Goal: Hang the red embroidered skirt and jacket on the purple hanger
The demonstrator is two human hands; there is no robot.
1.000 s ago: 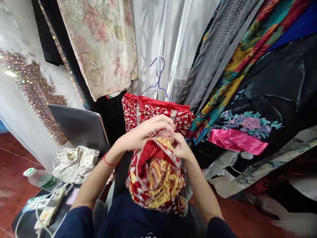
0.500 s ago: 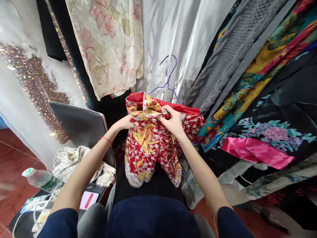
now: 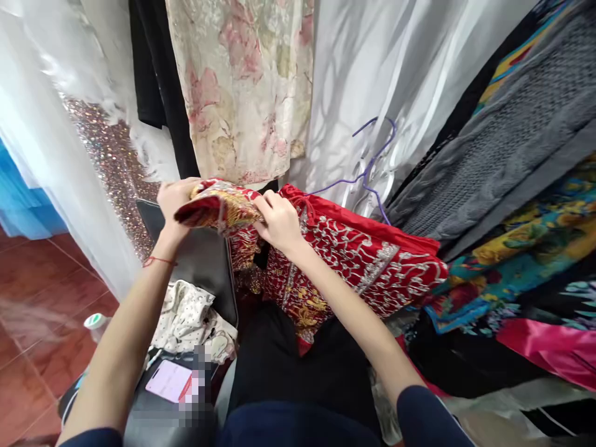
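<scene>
A red cloth piece with dense gold and silver embroidery [image 3: 237, 208] is stretched between my hands, turned so its dark red underside shows at the left. My left hand [image 3: 174, 202] grips its left end, most of the fingers hidden behind the cloth. At its right end, my right hand [image 3: 280, 223] has the edge pinched between thumb and fingers. Right beside it hangs a red skirt-like garment [image 3: 344, 254] with silver scrolls and a plain red waistband. A purple hanger [image 3: 367, 176] rises behind that garment. Whether the two red pieces are joined, I cannot tell.
A cream floral garment [image 3: 242, 93] hangs ahead, and a grey cable-knit [image 3: 503, 136] at the right. On the left are a dark chair backrest [image 3: 205, 267], a spotted white cloth bag [image 3: 184, 316], a phone [image 3: 170, 380] and a bottle with a white-green cap [image 3: 95, 321].
Both hands have moved left, lifting the gold-embroidered piece and turning it up, away from the red garment at the hanger. The view has shifted left, and more of the silver-patterned garment shows.
</scene>
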